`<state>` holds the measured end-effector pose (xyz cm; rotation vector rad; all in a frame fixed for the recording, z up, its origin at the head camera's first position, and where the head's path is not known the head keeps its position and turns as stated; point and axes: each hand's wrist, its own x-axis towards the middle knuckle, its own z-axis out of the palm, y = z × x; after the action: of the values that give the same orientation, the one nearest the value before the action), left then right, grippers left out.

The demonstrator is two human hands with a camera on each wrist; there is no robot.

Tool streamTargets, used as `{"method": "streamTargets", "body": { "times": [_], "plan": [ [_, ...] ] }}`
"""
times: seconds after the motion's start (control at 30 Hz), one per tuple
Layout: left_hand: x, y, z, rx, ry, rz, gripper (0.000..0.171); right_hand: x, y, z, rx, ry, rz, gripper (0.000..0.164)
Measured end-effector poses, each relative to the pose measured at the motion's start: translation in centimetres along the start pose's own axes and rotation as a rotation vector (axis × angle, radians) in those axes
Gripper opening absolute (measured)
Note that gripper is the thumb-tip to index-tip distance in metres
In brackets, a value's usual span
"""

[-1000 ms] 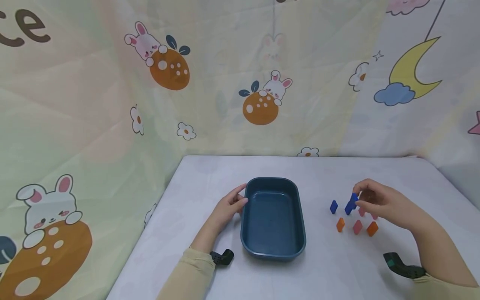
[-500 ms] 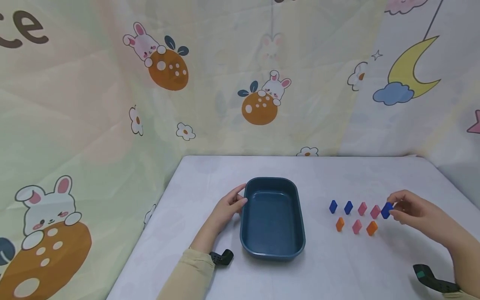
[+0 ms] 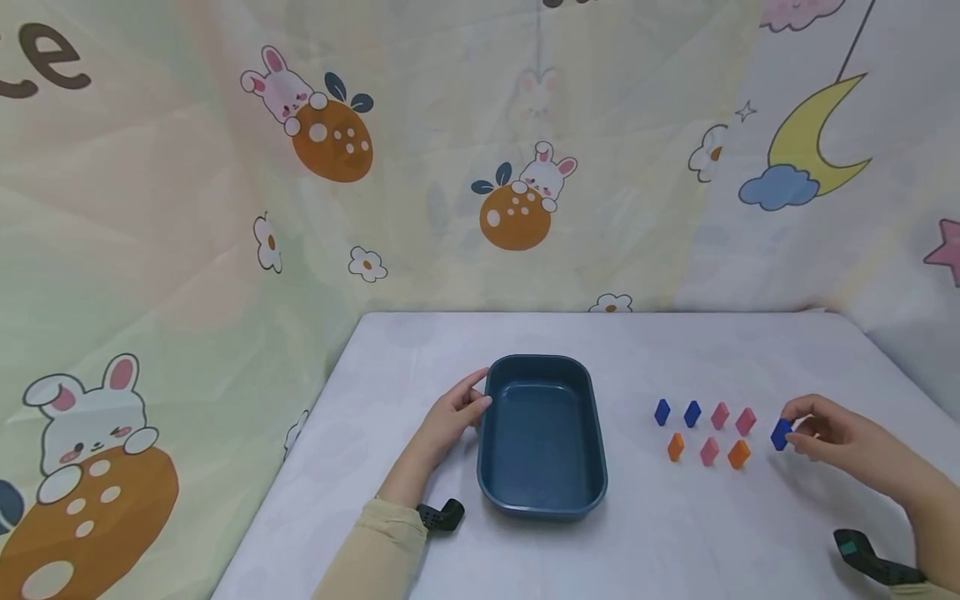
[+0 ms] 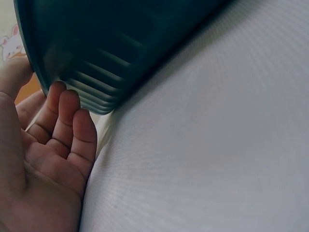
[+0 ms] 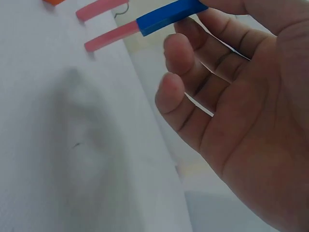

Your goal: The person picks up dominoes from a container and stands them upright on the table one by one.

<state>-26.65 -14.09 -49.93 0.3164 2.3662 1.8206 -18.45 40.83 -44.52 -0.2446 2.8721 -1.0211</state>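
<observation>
In the head view my right hand (image 3: pixel 843 437) pinches a blue domino-shaped block (image 3: pixel 781 434) between thumb and fingers, at the right end of two rows of standing blocks. Close up in the right wrist view, this blue block (image 5: pixel 169 15) is a slim flat bar; whether it touches the table cannot be told. Near it stands a pink block (image 5: pixel 111 36). My left hand (image 3: pixel 444 425) rests against the left wall of a dark teal tray (image 3: pixel 543 514), its thumb and forefinger at the rim. Loosely bent fingers (image 4: pixel 67 108) lie by the ribbed outer wall in the left wrist view.
Two blue blocks, the nearer one (image 3: pixel 692 412) beside a pink block (image 3: pixel 720 415) and another pink block (image 3: pixel 746 421), form the back row. An orange block (image 3: pixel 676 447), a pink block (image 3: pixel 709 451) and another orange block (image 3: pixel 738 454) stand in front. The table (image 3: pixel 675 542) is white.
My right hand has carried the blue block rightward from over the back row to its right end, then slightly nearer and lower. The left hand and tray stay in place.
</observation>
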Motion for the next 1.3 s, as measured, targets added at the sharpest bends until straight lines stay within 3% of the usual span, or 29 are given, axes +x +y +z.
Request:
{"method": "streamTargets", "body": {
  "times": [0.33,0.7,1.07,1.3],
  "plan": [
    [-0.1,-0.1,-0.1,0.014,0.003,0.003,0.054,0.2,0.8,0.8,0.031,-0.034,0.006,0.033],
    [0.0,0.1,-0.1,0.019,0.000,-0.002,0.052,0.5,1.1,1.2,0.023,-0.088,0.063,0.041],
    [-0.1,0.2,-0.1,0.000,-0.001,-0.002,0.055,0.5,1.8,1.7,0.044,-0.096,0.014,0.034],
    [-0.2,0.3,-0.1,0.003,0.000,0.005,0.054,0.6,1.8,1.7,0.069,-0.143,0.034,0.035]
  ]
}}
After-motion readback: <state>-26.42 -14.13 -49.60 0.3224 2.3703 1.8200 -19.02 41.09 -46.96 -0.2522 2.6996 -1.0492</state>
